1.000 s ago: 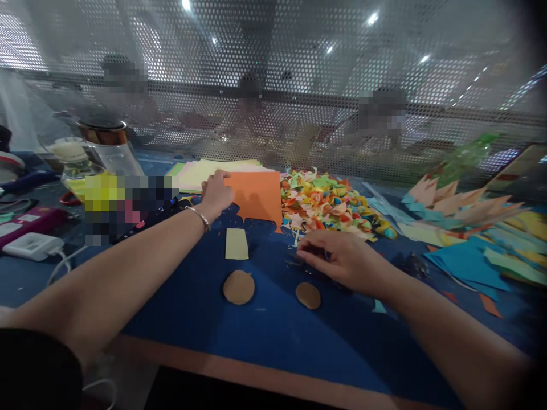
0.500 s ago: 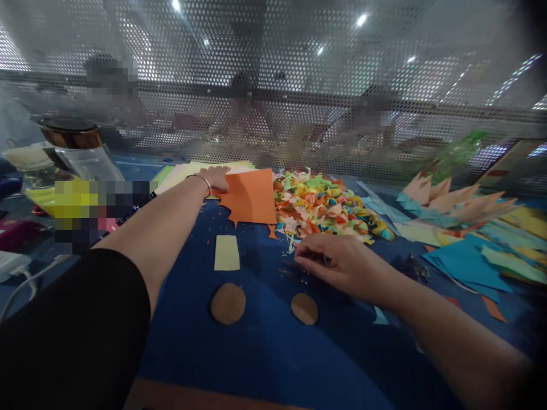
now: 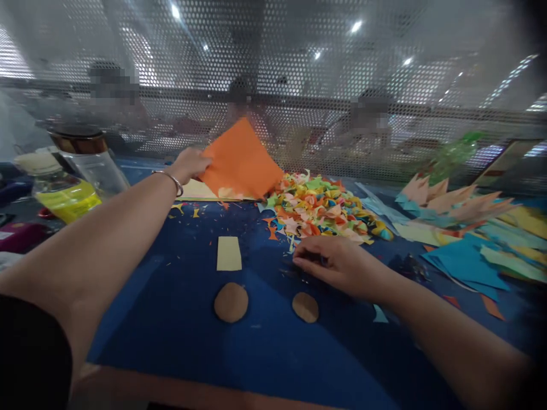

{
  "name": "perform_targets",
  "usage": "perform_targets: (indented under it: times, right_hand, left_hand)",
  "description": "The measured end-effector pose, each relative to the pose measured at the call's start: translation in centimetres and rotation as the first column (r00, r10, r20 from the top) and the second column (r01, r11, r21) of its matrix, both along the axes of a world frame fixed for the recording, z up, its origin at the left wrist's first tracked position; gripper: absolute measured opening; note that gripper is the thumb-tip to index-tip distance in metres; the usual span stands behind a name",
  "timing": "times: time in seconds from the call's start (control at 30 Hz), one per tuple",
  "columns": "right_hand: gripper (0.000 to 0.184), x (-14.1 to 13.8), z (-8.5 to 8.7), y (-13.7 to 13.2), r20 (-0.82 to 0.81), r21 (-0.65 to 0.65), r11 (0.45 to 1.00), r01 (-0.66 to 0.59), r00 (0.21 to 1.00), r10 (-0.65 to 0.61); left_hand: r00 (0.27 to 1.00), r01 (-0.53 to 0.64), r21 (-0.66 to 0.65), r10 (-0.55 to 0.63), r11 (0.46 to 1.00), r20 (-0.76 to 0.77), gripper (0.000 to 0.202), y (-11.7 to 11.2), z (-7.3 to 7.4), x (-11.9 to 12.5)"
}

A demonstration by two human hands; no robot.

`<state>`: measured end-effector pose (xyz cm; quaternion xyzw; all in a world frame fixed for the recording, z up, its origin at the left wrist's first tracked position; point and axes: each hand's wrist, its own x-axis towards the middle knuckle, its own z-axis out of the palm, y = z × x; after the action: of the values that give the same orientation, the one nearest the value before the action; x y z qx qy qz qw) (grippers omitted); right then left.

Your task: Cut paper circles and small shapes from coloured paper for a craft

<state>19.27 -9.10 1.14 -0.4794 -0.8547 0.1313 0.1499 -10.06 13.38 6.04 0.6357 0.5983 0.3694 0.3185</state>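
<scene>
A blue work mat [image 3: 179, 319] lies before a perforated metal screen [image 3: 299, 68], behind which other people sit, blurred. The orange paper sheet [image 3: 239, 156] is raised off the mat at the far side, tilted on edge, pinched at its left corner by the left hand [image 3: 188, 165]; the rest of the sheet fans out to the right of that pinch, unsupported. It looks light, thin and floppy, likely to bend or tear, so a hold near a corner or edge with flat fingertips should suit it best. Directly below the grip lies a pale yellow sheet [image 3: 199, 191]; nearer the person, a small yellow strip [image 3: 229, 253] and two brown discs [image 3: 231, 302] [image 3: 305, 307]. To the right of the sheet sits a heap of coloured paper scraps [image 3: 325, 210]. The right hand [image 3: 337, 265] rests curled on the mat just below that heap; what it holds, if anything, cannot be told.
</scene>
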Motion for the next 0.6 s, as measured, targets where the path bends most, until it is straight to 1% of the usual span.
perform_targets:
  times: [0.07, 0.17, 0.23, 0.3, 0.37, 0.43, 0.5, 0.6]
  right_hand:
    - [0.025, -0.1, -0.1, -0.1, -0.007, 0.020, 1.000, -0.009, 1.000, 0.009]
    - [0.024, -0.3, -0.1, -0.3, -0.016, 0.055, 0.998, -0.023, 1.000, 0.024]
    - [0.023, -0.6, 0.0, -0.5, -0.021, 0.072, 0.997, -0.027, 0.999, 0.028]
    - [0.022, -0.9, 0.1, -0.6, -0.040, 0.080, 0.997, 0.000, 0.999, 0.004]
    - [0.023, -0.9, 0.1, -0.5, -0.110, 0.099, 0.992, 0.077, 0.992, -0.066]
    - [0.027, -0.6, 0.1, -0.2, -0.235, 0.112, 0.973, 0.203, 0.956, -0.173]
    - [0.034, 0.0, 0.0, 0.2, -0.360, 0.091, 0.938, 0.335, 0.889, -0.283]
    - [0.045, 1.0, 0.0, 0.8, -0.456, 0.028, 0.876, 0.481, 0.786, -0.417]
  left_hand:
    - [0.999, -0.022, 0.029, 0.021, 0.999, 0.045, 0.008, -2.0, 0.2, 0.0]
    - [0.989, 0.046, 0.030, -0.050, 0.998, 0.138, 0.012, -5.2, 0.0, 0.6]
    - [0.953, 0.106, 0.038, -0.112, 0.994, 0.281, 0.012, -7.1, -0.4, 1.5]
    - [0.910, 0.110, 0.028, -0.112, 0.994, 0.398, 0.009, -8.8, -0.8, 2.6]
    - [0.865, 0.131, 0.032, -0.130, 0.991, 0.486, 0.006, -10.1, -1.1, 3.6]
    - [0.833, 0.168, 0.057, -0.173, 0.984, 0.525, 0.007, -11.2, -1.4, 4.5]
    - [0.815, 0.173, 0.071, -0.183, 0.982, 0.550, 0.002, -11.9, -1.4, 5.1]
    - [0.786, 0.155, 0.064, -0.162, 0.986, 0.596, 0.012, -12.5, -1.5, 5.2]
